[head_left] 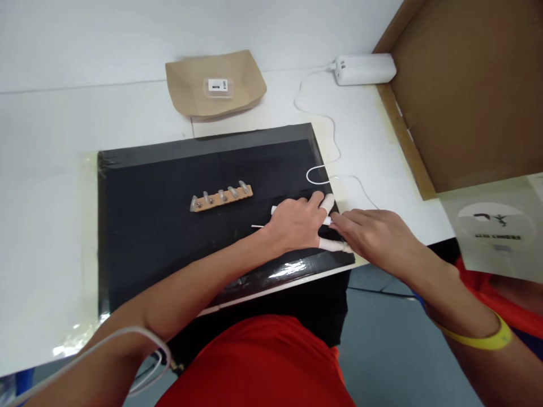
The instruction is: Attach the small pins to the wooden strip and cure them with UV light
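Observation:
My left hand (297,223) reaches across the right part of a black mat (169,237), with white covers on some of its fingers. It is closed over a slim white rod (274,210), whose end shows beyond the back of the hand. A thin white stick (257,226) pokes out by the wrist. My right hand (373,237) meets the left fingertips at the mat's right edge, its fingers pressed together; what they pinch is hidden. Left of the hands lies a notched tan strip (218,199) bearing several clear, rounded pieces.
A brown cardboard tray (186,85) at the back holds a small clear box (218,87) with a label. A white power bank (365,69) trails a white cable (333,124) toward the mat. At right stands a large cardboard box (470,96); a person in red sits nearby.

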A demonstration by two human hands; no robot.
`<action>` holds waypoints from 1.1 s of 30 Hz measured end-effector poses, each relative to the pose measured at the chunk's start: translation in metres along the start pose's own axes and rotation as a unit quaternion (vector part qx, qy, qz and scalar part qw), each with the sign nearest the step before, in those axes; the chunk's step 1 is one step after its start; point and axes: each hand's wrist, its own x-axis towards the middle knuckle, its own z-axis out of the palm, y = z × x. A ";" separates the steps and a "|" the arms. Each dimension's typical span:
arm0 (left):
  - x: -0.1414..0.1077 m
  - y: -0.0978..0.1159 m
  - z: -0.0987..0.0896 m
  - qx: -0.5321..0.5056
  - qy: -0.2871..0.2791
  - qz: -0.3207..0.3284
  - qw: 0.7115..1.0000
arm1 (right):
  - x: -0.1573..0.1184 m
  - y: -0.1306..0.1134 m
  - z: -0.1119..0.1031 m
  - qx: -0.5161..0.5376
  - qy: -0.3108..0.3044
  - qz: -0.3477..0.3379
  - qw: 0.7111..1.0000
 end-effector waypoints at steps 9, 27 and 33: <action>-0.001 0.001 0.006 -0.010 0.006 -0.004 1.000 | -0.001 0.000 0.001 -0.021 -0.012 -0.017 1.000; -0.005 -0.001 0.008 -0.014 0.013 0.021 1.000 | -0.002 0.005 -0.001 0.036 -0.063 -0.016 0.997; -0.004 0.000 0.008 -0.004 0.015 0.019 1.000 | -0.005 0.009 0.005 0.004 -0.020 -0.004 1.000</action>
